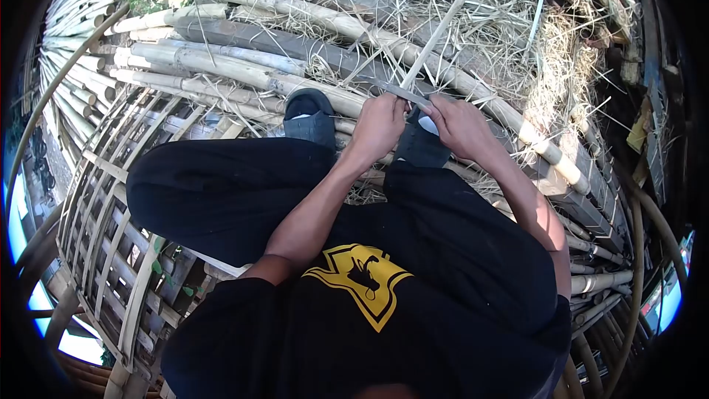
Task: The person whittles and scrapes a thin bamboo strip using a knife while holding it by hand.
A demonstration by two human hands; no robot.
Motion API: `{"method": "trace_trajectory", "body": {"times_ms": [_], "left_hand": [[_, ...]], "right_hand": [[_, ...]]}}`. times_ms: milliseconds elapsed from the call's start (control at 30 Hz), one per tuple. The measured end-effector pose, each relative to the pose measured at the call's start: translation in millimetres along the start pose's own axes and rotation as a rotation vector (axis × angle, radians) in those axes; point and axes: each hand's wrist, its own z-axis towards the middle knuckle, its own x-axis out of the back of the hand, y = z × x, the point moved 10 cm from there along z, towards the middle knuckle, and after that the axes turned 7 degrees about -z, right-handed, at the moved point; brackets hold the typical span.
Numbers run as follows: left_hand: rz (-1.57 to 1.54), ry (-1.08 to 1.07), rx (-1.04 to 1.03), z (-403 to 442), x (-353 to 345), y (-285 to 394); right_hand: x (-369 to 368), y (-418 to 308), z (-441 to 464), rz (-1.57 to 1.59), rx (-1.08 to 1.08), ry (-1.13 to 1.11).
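Note:
My left hand (379, 130) is closed around the lower end of a long, pale bamboo strip (447, 24), which slants up and away to the right. In my right hand (464, 130) is a knife (402, 93); its flat grey blade points left and crosses the strip just above my left fingers. Blade and strip appear to touch there. The knife's handle is hidden in my grip. Both hands are close together over my dark sandals (309, 120), between my bent knees.
Bamboo poles (221, 63) lie across the ground ahead, with a dark wooden beam (273, 38) among them. Dry shavings (473, 52) cover much of the far side. A woven bamboo lattice (118, 229) curves at my left. More poles (602, 281) lie at the right.

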Motion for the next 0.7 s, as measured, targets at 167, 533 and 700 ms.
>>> {"method": "trace_trajectory", "body": {"times_ms": [167,533,700], "left_hand": [[0.029,0.011,-0.076,2,0,-3],[-0.004,-0.096,0.031,-6,-6,10],[0.059,-0.099,-0.012,-3,-2,-6]], "right_hand": [[2,11,9,-0.043,0.028,0.062],[64,126,26,-0.267,-0.256,0.206],[50,105,35,-0.126,-0.261,0.218]]}}
